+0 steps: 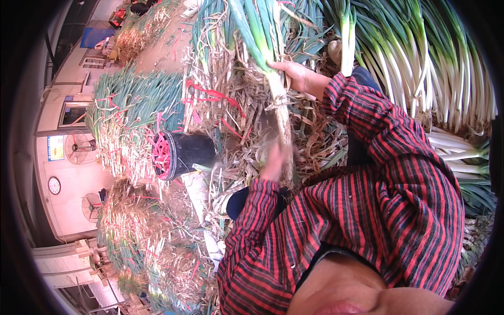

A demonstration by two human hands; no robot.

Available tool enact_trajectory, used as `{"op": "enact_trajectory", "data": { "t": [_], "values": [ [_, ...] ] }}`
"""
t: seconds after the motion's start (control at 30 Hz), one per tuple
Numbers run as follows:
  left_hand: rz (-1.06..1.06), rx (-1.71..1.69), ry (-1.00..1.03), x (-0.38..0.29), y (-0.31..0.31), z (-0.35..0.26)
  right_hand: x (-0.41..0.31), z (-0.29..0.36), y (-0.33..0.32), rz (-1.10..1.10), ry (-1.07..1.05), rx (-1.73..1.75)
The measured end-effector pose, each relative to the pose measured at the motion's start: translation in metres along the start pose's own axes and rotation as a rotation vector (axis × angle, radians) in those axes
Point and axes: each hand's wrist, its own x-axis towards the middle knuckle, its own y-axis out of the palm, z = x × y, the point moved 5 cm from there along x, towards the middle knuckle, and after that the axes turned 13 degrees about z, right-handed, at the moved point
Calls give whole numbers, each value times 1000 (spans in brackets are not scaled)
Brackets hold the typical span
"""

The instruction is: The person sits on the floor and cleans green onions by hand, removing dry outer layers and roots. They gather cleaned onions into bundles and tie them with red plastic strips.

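Note:
A long green onion stalk point(280, 100) slants through the middle of the view, its green leaves at the top and its soiled white shank below. My right hand point(299, 76) grips it where the leaves begin, thumb on the near side. Lower down, my left hand point(274, 163) is blurred against the shank, and its fingers cannot be made out. Dry husks point(315, 145) and loose leaves lie beneath both hands. Beyond them stand untrimmed green onions point(224, 67) with withered outer leaves and a red strip point(216, 94).
Clean white-stemmed green onions point(425, 75) lie in rows on the right. A black bucket point(193, 153) of red strips point(160, 151) lies left of my hands. Farther left are piled onion bundles point(134, 106), fans point(78, 147) and a wall clock point(54, 185). My dark shoe point(236, 202) is close by.

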Motion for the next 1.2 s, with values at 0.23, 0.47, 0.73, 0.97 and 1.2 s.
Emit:
{"op": "enact_trajectory", "data": {
  "t": [0.23, 0.47, 0.73, 0.97, 1.2],
  "values": [
    [-603, 343, 644, 85, -72, -114, 2, -4, 0, -204, -65, -318],
    [-545, 452, 302, 87, -36, -9, -17, 42, 22, -172, -244, -250],
    [-474, 478, 111, 46, -11, 85, -16, 80, 27, -243, -377, -407],
    [-617, 6, 327, 48, -2, 29, -5, 56, 11, -432, -224, -1009],
    [-752, -187, 220, 32, -32, 15, -47, -40, 61, 446, 710, -2310]
  ]
}}
